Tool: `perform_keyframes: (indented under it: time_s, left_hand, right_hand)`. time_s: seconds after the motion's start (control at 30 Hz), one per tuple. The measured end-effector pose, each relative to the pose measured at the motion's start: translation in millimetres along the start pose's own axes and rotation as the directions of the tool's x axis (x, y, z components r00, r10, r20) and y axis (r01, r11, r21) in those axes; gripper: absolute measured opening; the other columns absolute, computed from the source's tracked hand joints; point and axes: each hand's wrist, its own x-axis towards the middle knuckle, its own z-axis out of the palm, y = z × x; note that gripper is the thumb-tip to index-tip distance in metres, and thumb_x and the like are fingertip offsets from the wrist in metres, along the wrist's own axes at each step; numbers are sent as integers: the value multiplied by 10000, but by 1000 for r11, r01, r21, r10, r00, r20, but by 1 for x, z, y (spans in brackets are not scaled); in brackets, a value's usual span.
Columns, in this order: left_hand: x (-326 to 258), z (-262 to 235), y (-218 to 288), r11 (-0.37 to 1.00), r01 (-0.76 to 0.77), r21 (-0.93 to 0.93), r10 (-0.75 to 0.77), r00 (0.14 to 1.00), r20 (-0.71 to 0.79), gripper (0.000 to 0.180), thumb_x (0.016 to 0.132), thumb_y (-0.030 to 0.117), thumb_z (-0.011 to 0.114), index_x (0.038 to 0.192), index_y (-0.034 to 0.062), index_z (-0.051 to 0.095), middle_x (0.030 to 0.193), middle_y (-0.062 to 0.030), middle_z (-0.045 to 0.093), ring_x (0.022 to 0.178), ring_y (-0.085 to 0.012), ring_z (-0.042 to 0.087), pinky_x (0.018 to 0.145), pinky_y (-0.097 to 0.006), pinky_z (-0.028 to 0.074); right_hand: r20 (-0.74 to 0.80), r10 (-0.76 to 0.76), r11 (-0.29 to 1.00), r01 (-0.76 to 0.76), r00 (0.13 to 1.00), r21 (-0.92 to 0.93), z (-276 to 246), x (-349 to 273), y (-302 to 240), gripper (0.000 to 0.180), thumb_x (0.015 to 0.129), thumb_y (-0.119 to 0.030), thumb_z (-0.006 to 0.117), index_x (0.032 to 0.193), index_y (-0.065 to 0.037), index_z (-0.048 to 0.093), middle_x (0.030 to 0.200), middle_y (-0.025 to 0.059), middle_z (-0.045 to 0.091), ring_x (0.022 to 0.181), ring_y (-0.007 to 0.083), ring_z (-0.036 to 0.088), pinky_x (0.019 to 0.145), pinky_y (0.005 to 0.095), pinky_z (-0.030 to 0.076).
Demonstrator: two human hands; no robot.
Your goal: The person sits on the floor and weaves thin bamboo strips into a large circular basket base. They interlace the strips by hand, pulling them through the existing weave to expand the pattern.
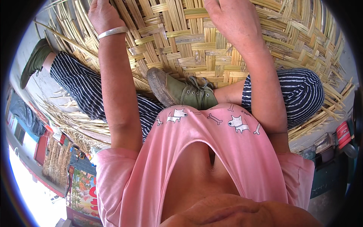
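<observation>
My left hand (106,18), with a smooth silver-coloured bangle (112,32) at the wrist, and my right hand (239,23) are both at the far side, over the wide mat of flat, straw-yellow woven strips (196,56). The mat spreads between them and around my legs. My fingers run out of view, so I cannot tell whether either hand grips anything. My olive-green canvas lace-up shoe (187,93) lies nearer, between my forearms.

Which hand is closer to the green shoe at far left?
Left. The left hand is right of that shoe; the right hand is much farther right, over the woven mat.
</observation>
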Motion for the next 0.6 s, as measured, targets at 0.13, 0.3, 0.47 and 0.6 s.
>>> perform_keyframes:
  time_s: [0.13, 0.3, 0.47, 0.6]
  left_hand:
    - [-9, 7, 11, 999, 41, 29, -40, 998, -39, 273, 1021, 227, 571, 1166, 25, 682, 1053, -61, 689, 921, -164, 645, 780, -306, 539]
    - [-4, 2, 4, 1000, 11, -6, -11, 1000, 13, 267, 1030, 218, 557, 1159, 25, 688, 1021, -51, 693, 883, -150, 648, 731, -289, 535]
    - [-3, 1, 3, 1000, 1, -16, 0, 1000, 31, 270, 1033, 216, 554, 1156, 21, 693, 1013, -55, 698, 864, -149, 650, 714, -281, 533]
    - [-7, 6, 7, 1000, -15, 3, 15, 1000, 3, 270, 1031, 209, 554, 1155, 15, 694, 1011, -61, 701, 864, -153, 652, 723, -283, 534]
  right_hand:
    - [-27, -15, 1000, 15, 1000, -19, 4, 1, 2, 113, 1029, -133, 541, 1039, -23, 563, 731, 67, 557, 609, 168, 557, 573, 352, 517]
    - [45, 61, 998, -61, 997, -2, -5, 1, -11, 106, 1028, -120, 542, 1034, -17, 566, 723, 52, 535, 591, 144, 518, 554, 329, 509]
    - [-14, 3, 1000, -3, 1000, 25, -5, -5, -8, 110, 1024, -116, 550, 1032, -8, 571, 715, 62, 544, 582, 158, 530, 560, 343, 517]
    - [-95, -68, 998, 67, 993, -22, 6, 0, 4, 120, 1023, -120, 552, 1029, -2, 573, 706, 76, 554, 585, 176, 550, 569, 359, 521]
